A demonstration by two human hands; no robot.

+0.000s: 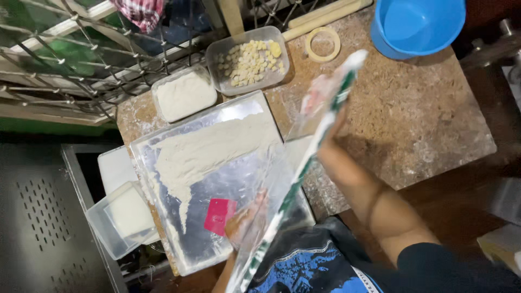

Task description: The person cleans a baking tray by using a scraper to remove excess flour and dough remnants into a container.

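Note:
I hold a long clear plastic bag (304, 163) with a green and white edge, stretched edge-on between both hands. My right hand (334, 122) grips its upper end, partly hidden behind the plastic. My left hand (247, 220) grips the lower end and shows through the film. Under the bag lies a metal tray (163, 144) spread with flour (206, 149). A pink scraper (218, 216) rests on the tray right beside my left hand.
A clear tub of small yellow dough pieces (249, 62) and a tub of flour (184, 93) stand behind the tray. A blue bucket (418, 24), a tan ring (323, 44) and a rolling pin (320, 16) are on the stone counter (429, 114). An empty clear tub (122, 217) sits at left.

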